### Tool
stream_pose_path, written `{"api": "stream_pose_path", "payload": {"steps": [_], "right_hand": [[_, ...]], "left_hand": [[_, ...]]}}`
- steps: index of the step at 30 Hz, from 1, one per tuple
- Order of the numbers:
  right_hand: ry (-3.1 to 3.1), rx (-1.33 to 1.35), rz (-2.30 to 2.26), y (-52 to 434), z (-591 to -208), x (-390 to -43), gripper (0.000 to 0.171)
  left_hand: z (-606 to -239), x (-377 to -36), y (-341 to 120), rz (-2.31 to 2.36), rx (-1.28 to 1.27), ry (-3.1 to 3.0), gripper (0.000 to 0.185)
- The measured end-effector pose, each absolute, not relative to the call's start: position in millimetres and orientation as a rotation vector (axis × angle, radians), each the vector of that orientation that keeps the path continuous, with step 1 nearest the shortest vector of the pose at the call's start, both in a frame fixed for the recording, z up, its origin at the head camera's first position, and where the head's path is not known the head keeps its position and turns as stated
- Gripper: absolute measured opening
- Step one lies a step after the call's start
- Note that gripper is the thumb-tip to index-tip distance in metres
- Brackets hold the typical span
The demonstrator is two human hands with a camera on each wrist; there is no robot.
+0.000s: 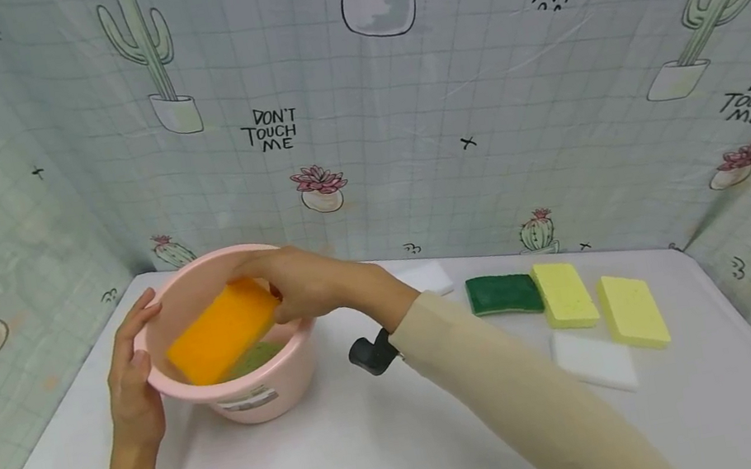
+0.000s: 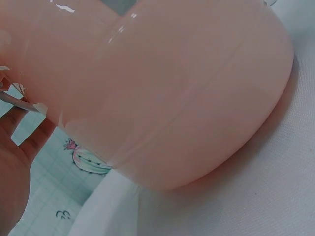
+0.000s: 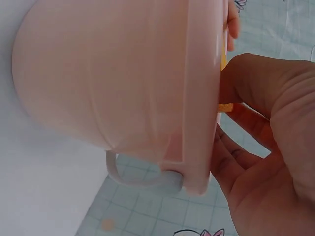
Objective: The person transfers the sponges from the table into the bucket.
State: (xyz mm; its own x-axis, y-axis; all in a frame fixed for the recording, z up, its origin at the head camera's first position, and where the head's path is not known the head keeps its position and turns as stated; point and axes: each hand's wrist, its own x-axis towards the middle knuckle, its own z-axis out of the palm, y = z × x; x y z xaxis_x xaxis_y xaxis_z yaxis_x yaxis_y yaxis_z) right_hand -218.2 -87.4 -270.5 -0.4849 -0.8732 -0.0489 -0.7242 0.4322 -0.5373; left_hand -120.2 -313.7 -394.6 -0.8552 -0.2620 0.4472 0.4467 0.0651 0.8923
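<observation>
1 orange sponge (image 1: 222, 331) — under right hand (image 1: 301, 283)

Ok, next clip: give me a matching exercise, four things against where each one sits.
Things:
1. orange sponge
2. green sponge
3. white sponge
4. left hand

Places:
A. flat on the table, nearest the camera in the group at the right
B. on the outer wall and rim of the pink bucket
C. held over the pink bucket's opening by the right hand
D. flat on the table, beside a yellow sponge

Pairs: 1-C, 2-D, 3-A, 4-B
</observation>
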Motion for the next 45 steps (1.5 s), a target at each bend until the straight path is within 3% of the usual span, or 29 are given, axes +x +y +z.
{"api": "stream_pose_path", "payload": {"steps": [18,33,45], "right_hand": [[2.362,-1.349,-0.644,-101,-280,-223,0.067],[2.376,-1.328,-0.627,-96,-274,-224,0.053],[2.433,-1.422,-1.04,-49,-273,-216,0.045]], "left_hand": [[-394,-119,-313,-1.812,-0.18,-1.878,0.049],[-396,-120,-317,-1.82,-0.167,-1.864,0.051],[-396,-121,-318,-1.805,-0.183,-1.863,0.05]]}}
